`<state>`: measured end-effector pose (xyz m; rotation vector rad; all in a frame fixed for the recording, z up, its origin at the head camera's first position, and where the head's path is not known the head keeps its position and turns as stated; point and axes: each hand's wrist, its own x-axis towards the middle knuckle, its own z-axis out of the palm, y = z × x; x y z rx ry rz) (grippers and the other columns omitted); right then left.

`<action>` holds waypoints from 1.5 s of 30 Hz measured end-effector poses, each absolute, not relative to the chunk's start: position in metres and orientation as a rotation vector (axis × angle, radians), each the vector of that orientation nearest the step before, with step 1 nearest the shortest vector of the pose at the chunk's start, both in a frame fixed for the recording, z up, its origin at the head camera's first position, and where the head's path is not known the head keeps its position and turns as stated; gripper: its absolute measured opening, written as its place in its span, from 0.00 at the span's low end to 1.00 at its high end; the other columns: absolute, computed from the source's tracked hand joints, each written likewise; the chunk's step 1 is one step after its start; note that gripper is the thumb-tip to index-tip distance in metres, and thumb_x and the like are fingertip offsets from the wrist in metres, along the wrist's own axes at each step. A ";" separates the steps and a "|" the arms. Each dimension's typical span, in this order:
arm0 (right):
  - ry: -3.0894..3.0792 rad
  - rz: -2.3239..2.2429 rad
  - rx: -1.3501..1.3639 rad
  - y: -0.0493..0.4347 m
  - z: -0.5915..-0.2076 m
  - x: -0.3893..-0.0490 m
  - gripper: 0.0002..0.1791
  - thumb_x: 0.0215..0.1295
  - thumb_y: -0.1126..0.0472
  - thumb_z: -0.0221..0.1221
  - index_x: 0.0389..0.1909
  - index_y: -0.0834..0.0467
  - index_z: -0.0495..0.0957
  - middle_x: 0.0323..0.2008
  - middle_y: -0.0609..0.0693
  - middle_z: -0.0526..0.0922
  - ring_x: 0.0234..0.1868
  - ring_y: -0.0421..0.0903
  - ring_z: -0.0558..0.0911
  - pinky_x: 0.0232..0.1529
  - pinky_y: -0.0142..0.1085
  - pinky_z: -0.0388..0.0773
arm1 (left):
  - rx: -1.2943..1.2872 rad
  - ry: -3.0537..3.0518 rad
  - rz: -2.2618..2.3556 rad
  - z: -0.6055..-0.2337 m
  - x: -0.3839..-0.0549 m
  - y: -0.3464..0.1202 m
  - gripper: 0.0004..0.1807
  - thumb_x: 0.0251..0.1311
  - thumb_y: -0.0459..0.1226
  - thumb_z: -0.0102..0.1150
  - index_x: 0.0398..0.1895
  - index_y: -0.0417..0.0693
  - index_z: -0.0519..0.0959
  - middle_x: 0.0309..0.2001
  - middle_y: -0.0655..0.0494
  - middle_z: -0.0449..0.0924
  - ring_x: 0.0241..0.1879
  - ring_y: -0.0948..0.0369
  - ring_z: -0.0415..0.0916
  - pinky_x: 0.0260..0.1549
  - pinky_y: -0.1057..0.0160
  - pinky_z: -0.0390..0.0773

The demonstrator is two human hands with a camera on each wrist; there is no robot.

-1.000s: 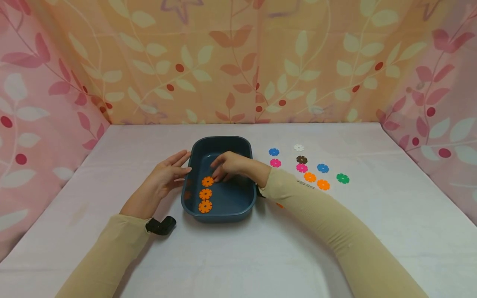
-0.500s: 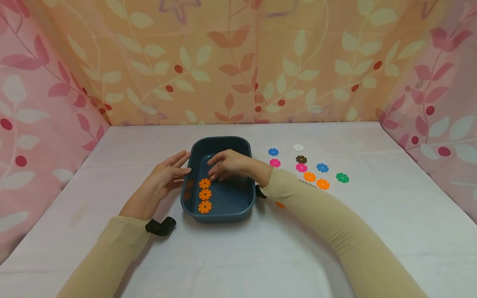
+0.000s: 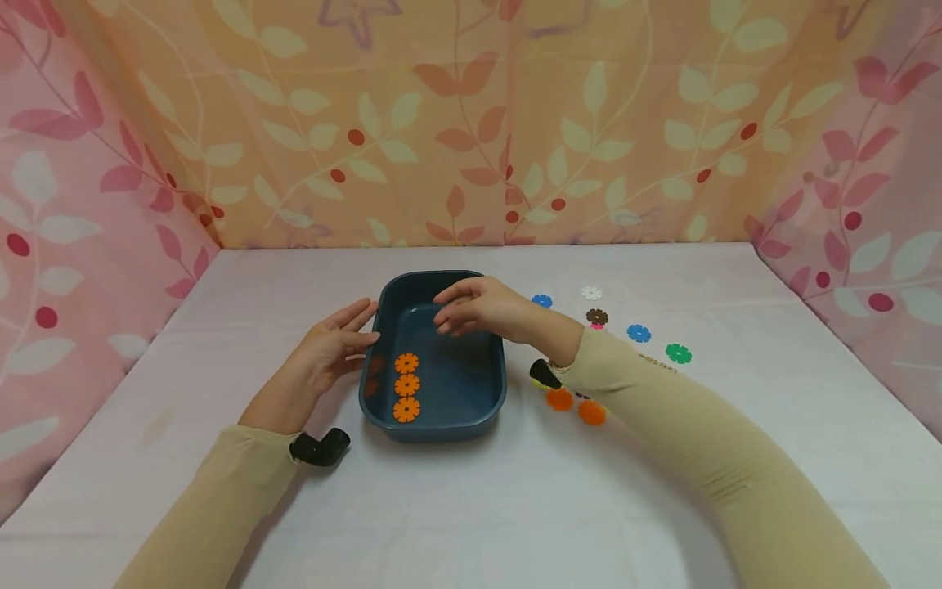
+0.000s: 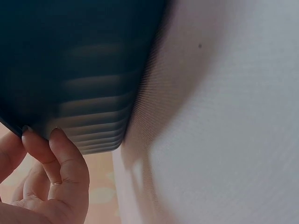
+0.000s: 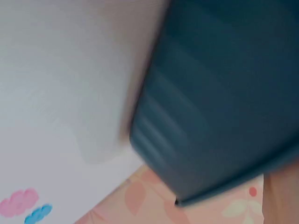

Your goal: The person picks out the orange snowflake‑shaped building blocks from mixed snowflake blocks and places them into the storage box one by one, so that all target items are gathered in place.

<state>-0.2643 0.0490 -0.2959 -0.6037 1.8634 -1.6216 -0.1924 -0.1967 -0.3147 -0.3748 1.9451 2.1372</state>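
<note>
A dark blue-grey tray (image 3: pixel 456 393) sits on the white cloth in the head view. Three orange snowflake discs (image 3: pixel 406 384) with notched rims lie in a column along its left side, on the bottom. My left hand (image 3: pixel 324 356) touches the tray's left wall near the rim, fingers fairly straight; the left wrist view shows its fingertips (image 4: pixel 60 135) against that wall. Over the tray's right part hovers my right hand (image 3: pixel 489 311), its fingers loosely bent and nothing seen between them. In the right wrist view the tray's outer wall (image 5: pixel 210 116) hides nearly all of that hand.
Right of the tray lie more discs: a green disc (image 3: pixel 679 353), a blue disc (image 3: pixel 639 333), a brown disc (image 3: pixel 597 316), a white disc (image 3: pixel 591 293) and orange discs (image 3: pixel 592 412). My right forearm (image 3: pixel 662 401) covers some. A patterned curtain (image 3: pixel 471 123) stands behind the table.
My right hand has let go of the topmost orange disc, which lined up above the other two, then lifted and moved right. My left hand has stayed at the tray's side.
</note>
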 end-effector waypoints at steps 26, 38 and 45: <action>1.969 -1.553 -0.628 0.135 -0.283 -0.250 0.20 0.69 0.67 0.55 0.59 0.72 0.68 0.40 0.56 0.84 0.42 0.50 0.82 0.47 0.42 0.79 | -0.350 1.948 2.129 -0.315 -0.194 -0.200 0.39 0.67 0.26 0.51 0.78 0.52 0.49 0.75 0.57 0.51 0.31 0.65 0.74 0.46 0.59 0.69; 1.977 -1.394 -0.712 0.168 -0.297 -0.247 0.17 0.65 0.65 0.60 0.51 0.71 0.74 0.43 0.66 0.80 0.44 0.53 0.81 0.47 0.42 0.78 | -0.345 1.946 2.132 -0.314 -0.194 -0.200 0.39 0.67 0.26 0.50 0.78 0.51 0.49 0.75 0.57 0.51 0.31 0.64 0.73 0.48 0.58 0.68; 1.996 -1.161 -0.749 0.185 -0.310 -0.249 0.17 0.64 0.65 0.62 0.50 0.70 0.76 0.39 0.57 0.79 0.43 0.53 0.76 0.45 0.41 0.78 | -0.332 1.936 2.140 -0.314 -0.192 -0.199 0.39 0.67 0.26 0.51 0.78 0.51 0.50 0.75 0.56 0.51 0.30 0.65 0.72 0.43 0.62 0.70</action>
